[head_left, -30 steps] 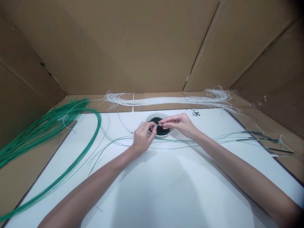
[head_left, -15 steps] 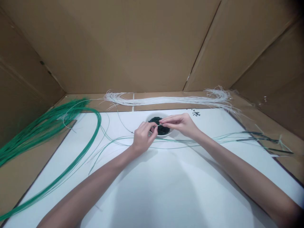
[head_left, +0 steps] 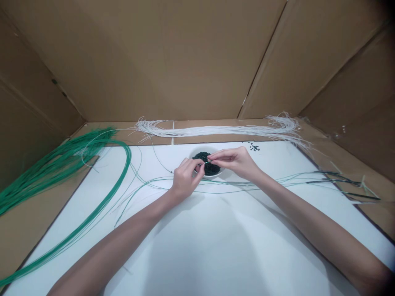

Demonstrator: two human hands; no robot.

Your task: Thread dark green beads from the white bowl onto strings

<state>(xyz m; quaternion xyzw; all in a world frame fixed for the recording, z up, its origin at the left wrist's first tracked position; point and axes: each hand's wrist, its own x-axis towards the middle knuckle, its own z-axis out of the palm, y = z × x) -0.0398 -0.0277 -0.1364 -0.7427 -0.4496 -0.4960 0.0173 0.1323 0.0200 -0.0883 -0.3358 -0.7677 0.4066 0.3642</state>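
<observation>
"Why are the hands over the bowl (head_left: 205,149)?"

"Probably so dropped beads (head_left: 202,157) land inside, near the worktop's (head_left: 216,234) far edge."

"And the grips?"

"The left hand (head_left: 183,180) pinches a thin strand (head_left: 205,163) above the bowl. The right hand (head_left: 239,160) is narrow beside its tip; whether it grips anything, I can't tell."

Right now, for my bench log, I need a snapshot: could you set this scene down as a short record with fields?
left hand: pinching a thin pale strand
right hand: fingertips at that strand; grip unclear
container: round white bowl beneath the fingertips, holding small dark beads
far edge: long bundle of white strands
left side: bundled green strands
</observation>
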